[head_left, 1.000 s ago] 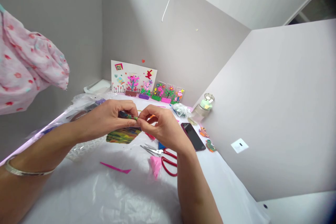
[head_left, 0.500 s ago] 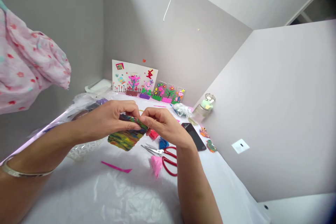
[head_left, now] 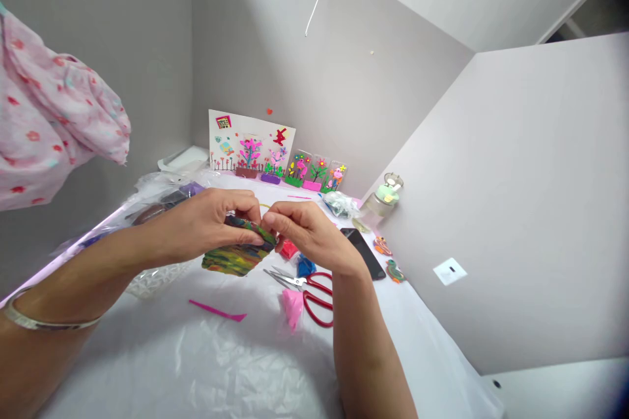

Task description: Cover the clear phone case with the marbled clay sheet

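A flat slab of modelling clay, streaked green, yellow, red and dark blue, is held up above the white-covered table. My left hand grips it along the upper edge, thumb on the near face. At its upper right corner, the fingers of my right hand are pinched on the edge. My fingers hide part of that corner. Below the slab lies a pink modelling tool. Red-handled scissors, a pink clay packet, a blue packet and a red packet lie by my right wrist.
Clay flower pictures and a decorated white board stand along the back wall. A black phone, two clay figures and a lidded jar are at right. Plastic packaging lies left; patterned cloth hangs above.
The slab has tilted, so its near face looks flatter and its lower edge sits slightly higher. My right fingertips have shifted slightly at the corner. Both hands keep their hold.
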The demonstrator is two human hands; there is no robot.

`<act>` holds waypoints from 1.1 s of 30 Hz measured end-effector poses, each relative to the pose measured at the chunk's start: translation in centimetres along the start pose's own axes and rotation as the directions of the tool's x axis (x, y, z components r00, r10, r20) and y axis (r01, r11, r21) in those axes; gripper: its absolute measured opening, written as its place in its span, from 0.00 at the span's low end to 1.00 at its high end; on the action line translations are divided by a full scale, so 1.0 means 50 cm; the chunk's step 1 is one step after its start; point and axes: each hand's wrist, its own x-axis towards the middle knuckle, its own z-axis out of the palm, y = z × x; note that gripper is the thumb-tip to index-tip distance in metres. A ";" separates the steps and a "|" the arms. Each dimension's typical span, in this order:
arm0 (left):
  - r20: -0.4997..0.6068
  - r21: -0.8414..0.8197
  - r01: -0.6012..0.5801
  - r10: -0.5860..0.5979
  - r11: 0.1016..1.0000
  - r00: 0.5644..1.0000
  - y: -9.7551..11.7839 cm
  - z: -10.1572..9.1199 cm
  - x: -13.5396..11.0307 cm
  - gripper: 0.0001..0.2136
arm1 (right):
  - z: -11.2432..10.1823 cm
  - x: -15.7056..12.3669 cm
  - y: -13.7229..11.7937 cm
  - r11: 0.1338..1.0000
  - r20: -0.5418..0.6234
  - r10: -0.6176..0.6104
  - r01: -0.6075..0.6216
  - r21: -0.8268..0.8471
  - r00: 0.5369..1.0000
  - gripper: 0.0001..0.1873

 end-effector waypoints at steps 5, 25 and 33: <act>0.009 0.023 -0.028 0.028 0.999 1.000 -0.004 0.001 -0.001 0.07 | -0.003 0.003 0.004 1.000 0.001 0.024 -0.024 -0.017 1.000 0.13; 0.027 0.041 0.012 -0.013 0.999 1.000 0.000 0.009 0.001 0.08 | 0.021 -0.008 -0.011 0.959 -0.102 0.070 -0.095 -0.266 0.992 0.10; 0.008 0.028 0.000 -0.001 1.000 1.000 -0.007 0.006 0.001 0.06 | -0.004 -0.010 -0.018 0.977 -0.027 -0.010 0.004 -0.213 1.000 0.15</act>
